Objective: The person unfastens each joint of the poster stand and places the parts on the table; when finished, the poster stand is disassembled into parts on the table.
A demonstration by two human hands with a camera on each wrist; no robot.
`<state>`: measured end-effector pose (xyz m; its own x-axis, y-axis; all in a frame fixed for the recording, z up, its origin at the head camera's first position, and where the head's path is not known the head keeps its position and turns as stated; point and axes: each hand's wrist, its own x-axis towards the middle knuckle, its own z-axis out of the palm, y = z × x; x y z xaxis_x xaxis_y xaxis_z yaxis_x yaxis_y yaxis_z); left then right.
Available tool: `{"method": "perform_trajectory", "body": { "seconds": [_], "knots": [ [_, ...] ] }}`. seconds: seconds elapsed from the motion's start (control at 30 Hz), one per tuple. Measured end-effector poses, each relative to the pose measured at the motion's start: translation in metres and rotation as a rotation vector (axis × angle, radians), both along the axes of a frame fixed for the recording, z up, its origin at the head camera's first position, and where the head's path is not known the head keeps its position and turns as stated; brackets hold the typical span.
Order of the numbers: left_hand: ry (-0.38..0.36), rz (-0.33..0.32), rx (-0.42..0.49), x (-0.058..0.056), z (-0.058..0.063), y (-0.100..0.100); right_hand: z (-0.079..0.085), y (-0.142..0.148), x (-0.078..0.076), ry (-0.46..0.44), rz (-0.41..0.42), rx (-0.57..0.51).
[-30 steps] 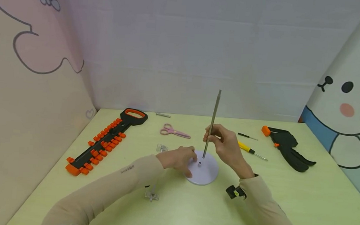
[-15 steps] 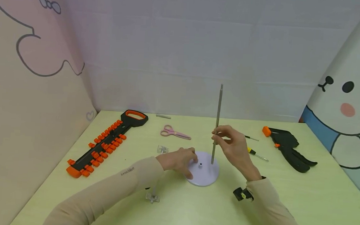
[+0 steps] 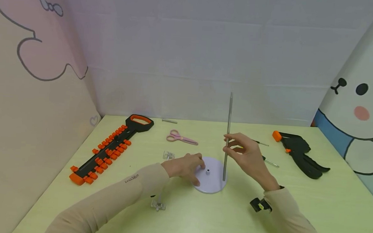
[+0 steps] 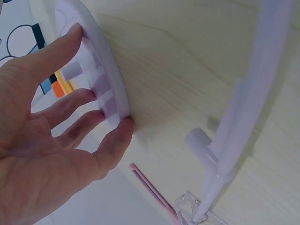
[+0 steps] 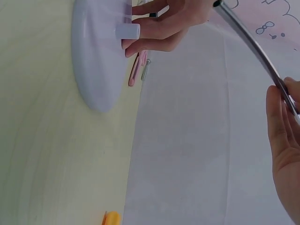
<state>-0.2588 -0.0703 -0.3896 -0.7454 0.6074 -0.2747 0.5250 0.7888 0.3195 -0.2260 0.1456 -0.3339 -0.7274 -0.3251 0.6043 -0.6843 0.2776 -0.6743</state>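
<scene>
A white round base (image 3: 212, 182) with a short hollow peg (image 3: 207, 171) lies flat on the table. My left hand (image 3: 186, 166) holds it at its left side, its fingertips on the upper face and rim, as the left wrist view shows. My right hand (image 3: 246, 154) pinches a thin metal rod (image 3: 229, 115) near its middle and keeps it nearly upright. The rod's lower end appears over the base's right part, right of the peg; in the right wrist view the rod (image 5: 255, 47) is clear of the base (image 5: 98, 70).
A white plastic part (image 4: 248, 103) with clear fittings (image 3: 158, 204) lies partly under my left sleeve. An orange-and-black rack (image 3: 107, 149) lies left. Behind are pink scissors (image 3: 181, 137) and a bolt (image 3: 169, 121). Two screwdrivers (image 3: 271, 163) and a black clamp (image 3: 299, 155) lie right.
My right hand has moved to the right with the rod, which has gone from tilted to nearly upright and from beside the peg to the base's right part. The left hand stays on the base.
</scene>
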Motion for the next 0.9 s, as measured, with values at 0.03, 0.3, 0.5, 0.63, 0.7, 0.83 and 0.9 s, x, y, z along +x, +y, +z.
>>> {"method": "perform_trajectory", "body": {
  "seconds": [0.03,0.3,0.5,0.63,0.7,0.83,0.9],
  "knots": [
    [0.001,-0.001,0.002,0.000,0.000,0.000,0.000,0.001,0.001,-0.005,-0.003,0.009],
    [0.003,0.003,-0.024,0.001,0.001,0.000,-0.011,0.017,-0.001,-0.005,-0.001,0.045],
    [-0.009,0.019,-0.014,0.002,0.001,0.000,-0.033,0.035,-0.012,-0.066,0.012,0.063],
    [-0.016,0.031,-0.008,0.003,0.000,0.000,-0.039,0.043,-0.012,-0.090,0.050,0.075],
    [-0.012,0.031,-0.010,0.003,0.000,0.001,-0.042,0.047,-0.011,-0.095,0.071,0.089],
    [-0.001,0.024,-0.020,0.002,-0.001,0.002,-0.046,0.054,-0.007,-0.129,0.105,0.127],
    [0.005,0.021,-0.024,0.002,-0.001,0.002,-0.049,0.057,-0.005,-0.144,0.114,0.145]
  ]
}}
